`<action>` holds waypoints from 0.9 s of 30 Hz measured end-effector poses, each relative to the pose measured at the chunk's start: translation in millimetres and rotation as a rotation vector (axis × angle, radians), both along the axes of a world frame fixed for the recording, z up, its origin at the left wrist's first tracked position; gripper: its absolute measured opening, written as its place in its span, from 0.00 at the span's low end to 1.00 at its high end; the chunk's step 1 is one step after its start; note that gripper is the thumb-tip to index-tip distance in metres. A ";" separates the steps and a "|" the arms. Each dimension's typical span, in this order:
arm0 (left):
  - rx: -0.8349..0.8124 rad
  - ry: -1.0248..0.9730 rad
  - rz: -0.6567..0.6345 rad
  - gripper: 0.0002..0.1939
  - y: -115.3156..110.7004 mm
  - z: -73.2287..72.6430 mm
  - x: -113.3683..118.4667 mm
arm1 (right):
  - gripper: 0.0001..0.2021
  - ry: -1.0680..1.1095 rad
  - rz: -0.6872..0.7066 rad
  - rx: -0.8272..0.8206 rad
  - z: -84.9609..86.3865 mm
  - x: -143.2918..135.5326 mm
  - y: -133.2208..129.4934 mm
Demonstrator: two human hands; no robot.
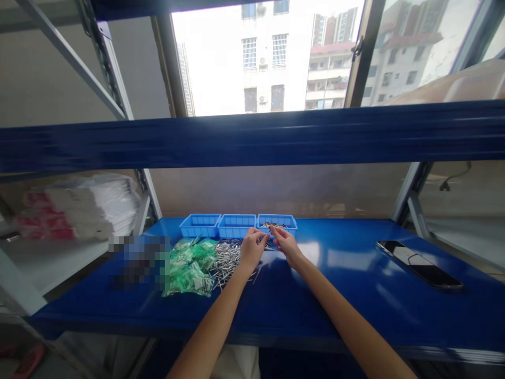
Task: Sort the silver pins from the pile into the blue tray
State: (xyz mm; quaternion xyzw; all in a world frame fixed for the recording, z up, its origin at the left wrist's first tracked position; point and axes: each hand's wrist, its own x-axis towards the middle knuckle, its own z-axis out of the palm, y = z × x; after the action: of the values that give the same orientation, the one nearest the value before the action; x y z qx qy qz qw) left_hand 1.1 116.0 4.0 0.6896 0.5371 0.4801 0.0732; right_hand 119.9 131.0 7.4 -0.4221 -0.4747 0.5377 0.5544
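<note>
My left hand is closed in a pinch just in front of the blue bins, at the right side of a pile of thin silver metal pins. Beside it, my right hand also pinches, its fingertips close to those of the left. Whatever lies between the fingers is too small to make out. Behind my hands, the right blue bin holds a heap of small metal pins. Left of the pile lie green-tinted clear plastic bags.
A middle blue bin and a left blue bin stand in line. A phone lies on the blue shelf at right. A blue beam crosses above my hands. Wrapped stacks sit at left.
</note>
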 end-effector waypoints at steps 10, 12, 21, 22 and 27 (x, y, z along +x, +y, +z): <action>0.010 -0.263 0.147 0.15 -0.3 11.3 -7.0 | 0.21 -0.221 0.081 0.068 1.3 0.6 -5.9; -0.005 -0.255 0.152 0.15 0.0 11.2 -7.6 | 0.21 -0.224 0.094 0.077 1.5 0.7 -6.6; -0.178 0.134 -0.034 0.06 -3.3 -2.0 -0.7 | 0.19 -0.189 -0.126 0.043 2.8 9.6 0.0; -0.183 0.167 -0.030 0.06 -4.0 -2.4 -1.0 | 0.18 -0.214 -0.143 0.038 2.8 10.9 0.4; -0.186 0.249 -0.002 0.06 -5.9 -0.4 -4.2 | 0.16 -0.260 -0.182 0.004 4.9 15.2 3.9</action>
State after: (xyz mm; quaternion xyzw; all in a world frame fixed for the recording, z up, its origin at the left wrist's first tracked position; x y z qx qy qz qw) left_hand -3.1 110.1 3.5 0.7346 0.5834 0.3392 0.0702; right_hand 135.1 134.9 12.3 -0.5282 -0.5032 0.4253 0.5356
